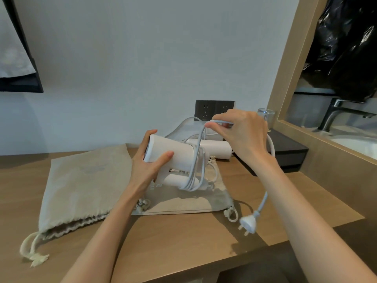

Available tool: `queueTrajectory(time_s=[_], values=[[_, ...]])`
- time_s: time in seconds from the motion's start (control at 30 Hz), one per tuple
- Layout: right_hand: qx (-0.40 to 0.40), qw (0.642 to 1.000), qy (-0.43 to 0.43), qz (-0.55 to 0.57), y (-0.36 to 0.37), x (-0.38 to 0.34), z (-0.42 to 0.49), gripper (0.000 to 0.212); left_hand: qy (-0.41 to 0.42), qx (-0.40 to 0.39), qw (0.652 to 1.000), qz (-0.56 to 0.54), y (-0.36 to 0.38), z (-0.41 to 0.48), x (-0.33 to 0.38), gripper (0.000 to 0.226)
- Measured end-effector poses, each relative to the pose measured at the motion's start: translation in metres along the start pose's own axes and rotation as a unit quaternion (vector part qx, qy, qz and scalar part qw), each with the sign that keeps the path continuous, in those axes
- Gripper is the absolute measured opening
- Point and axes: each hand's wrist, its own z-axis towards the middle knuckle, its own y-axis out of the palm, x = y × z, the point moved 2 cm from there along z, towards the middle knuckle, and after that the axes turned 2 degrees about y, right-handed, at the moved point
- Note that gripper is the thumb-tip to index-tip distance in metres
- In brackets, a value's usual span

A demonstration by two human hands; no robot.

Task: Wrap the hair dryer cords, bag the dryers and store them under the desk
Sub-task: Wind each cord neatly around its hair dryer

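White plastic hair dryer (173, 154) is held up over the middle of the desk (183, 242), nearer its back edge, barrel pointing left and handle tucked below. The left hand (146, 166) grips the barrel near its wide end, thumb in front and fingers curled behind. The right hand (242, 135) is raised above the dryer and pinches the pale cord (195, 160) between thumb and fingertips. Several turns lie round barrel and handle together, and they look slack. The free length drops past the right wrist to the plug (250, 222) near the front right edge; whether it rests on the wood or hangs just over it cannot be told. My judgement is that the loose turns could slide off the handle's end if the left hand shifts. On the next pass the plug could swing and snag the drawstring of the bag (183, 201) lying under the dryer. A 2nd dryer (214, 149) lies behind, against the wall, its own cord loose beside it, so the 2 cords may tangle. A 2nd bag (81, 184) lies flat toward the left edge, mouth facing the front. A glass (266, 115) stands at the back right corner just behind the right hand, and a wide sweep of the cord could tip it. Pulling hard could also strain the cord where it enters the handle.
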Motion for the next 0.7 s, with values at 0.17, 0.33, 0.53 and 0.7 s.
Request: queueTrajectory(time_s=[0.17, 0.33, 0.53, 0.7], values=[[-0.012, 0.998, 0.032, 0.049, 0.006, 0.003, 0.001, 0.022, -0.043, -0.081, 0.995, -0.046, 0.001, 0.002, -0.004, 0.061], [-0.049, 0.981, 0.111, 0.151, 0.009, 0.017, 0.002, 0.036, -0.102, -0.127, 0.972, -0.172, 0.003, -0.001, 0.002, 0.061], [-0.107, 0.951, 0.15, 0.248, 0.016, 0.015, 0.005, 0.029, -0.151, -0.168, 0.93, -0.29, 0.005, -0.007, 0.006, 0.078], [-0.151, 0.924, 0.154, 0.316, 0.024, 0.011, 0.001, 0.019, -0.16, -0.128, 0.909, -0.363, 0.004, -0.005, 0.007, 0.092]])
